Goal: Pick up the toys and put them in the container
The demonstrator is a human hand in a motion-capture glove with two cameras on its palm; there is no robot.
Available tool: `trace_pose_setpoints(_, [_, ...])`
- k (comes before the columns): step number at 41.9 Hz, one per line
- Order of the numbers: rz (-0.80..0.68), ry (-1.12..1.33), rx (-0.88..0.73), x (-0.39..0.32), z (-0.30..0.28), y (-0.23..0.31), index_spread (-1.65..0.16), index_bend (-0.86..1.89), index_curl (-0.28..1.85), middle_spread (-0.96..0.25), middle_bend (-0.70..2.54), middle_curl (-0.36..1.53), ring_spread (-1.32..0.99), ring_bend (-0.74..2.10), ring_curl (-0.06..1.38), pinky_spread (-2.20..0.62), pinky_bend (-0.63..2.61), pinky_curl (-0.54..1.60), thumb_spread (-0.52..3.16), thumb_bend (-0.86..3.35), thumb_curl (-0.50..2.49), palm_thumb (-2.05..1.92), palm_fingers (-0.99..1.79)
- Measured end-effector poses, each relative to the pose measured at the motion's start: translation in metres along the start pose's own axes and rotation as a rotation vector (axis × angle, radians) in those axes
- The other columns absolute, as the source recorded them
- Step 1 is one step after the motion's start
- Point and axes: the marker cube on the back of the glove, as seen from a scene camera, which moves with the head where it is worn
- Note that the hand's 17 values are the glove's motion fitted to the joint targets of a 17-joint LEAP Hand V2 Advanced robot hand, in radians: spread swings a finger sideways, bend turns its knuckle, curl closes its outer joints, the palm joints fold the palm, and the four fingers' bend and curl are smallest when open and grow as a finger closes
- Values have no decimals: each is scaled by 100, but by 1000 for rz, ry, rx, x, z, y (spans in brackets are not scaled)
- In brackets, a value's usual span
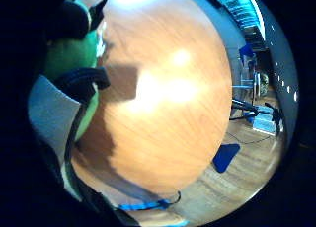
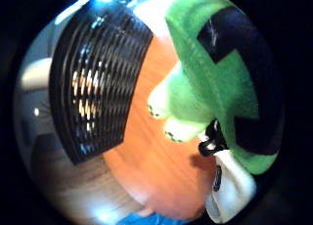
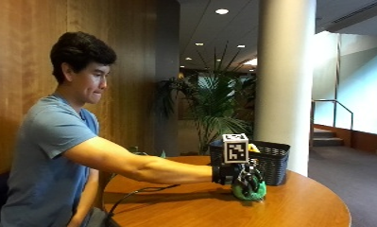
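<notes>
A green plush toy [image 3: 250,189] sits low over the round wooden table [image 3: 194,208], and my gloved right hand [image 3: 229,174] grips it from the side and above. The black mesh container [image 3: 271,161] stands just behind the toy, with something yellow [image 3: 253,148] showing above its rim. In the thumb side palm view the green toy [image 2: 215,78] with its pale feet fills much of the picture, black glove straps cross it, and the mesh container [image 2: 95,80] stands close beside it on the table. The little finger side view shows the toy [image 1: 69,54] under black straps, above bare tabletop [image 1: 168,98].
A white pillar [image 3: 286,80] rises behind the container, and potted plants [image 3: 216,111] stand behind the table. A cable [image 3: 138,194] trails over the tabletop near the person. Bare wood stretches in front of and to the right of the toy.
</notes>
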Motion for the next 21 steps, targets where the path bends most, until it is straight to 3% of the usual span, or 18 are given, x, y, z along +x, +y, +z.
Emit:
trace_pose_setpoints(1, [-4,6,38,-1,0,1,-31,11,13,-1,20,20,-6,91,48,-18,141,35,119,33,44,67,28])
trace_pose_setpoints(7, [4,45,52,-2,-14,4,-32,18,14,-12,33,26,-23,98,49,-30,133,33,103,31,50,73,58])
trace_pose_setpoints(17, [-33,119,130,-5,-125,8,-32,15,17,-22,35,31,-34,100,54,-36,131,36,93,27,57,74,58])
trace_pose_setpoints(21, [58,62,200,-18,-193,8,-31,14,17,-23,34,33,-36,99,54,-36,133,37,95,25,59,73,56])
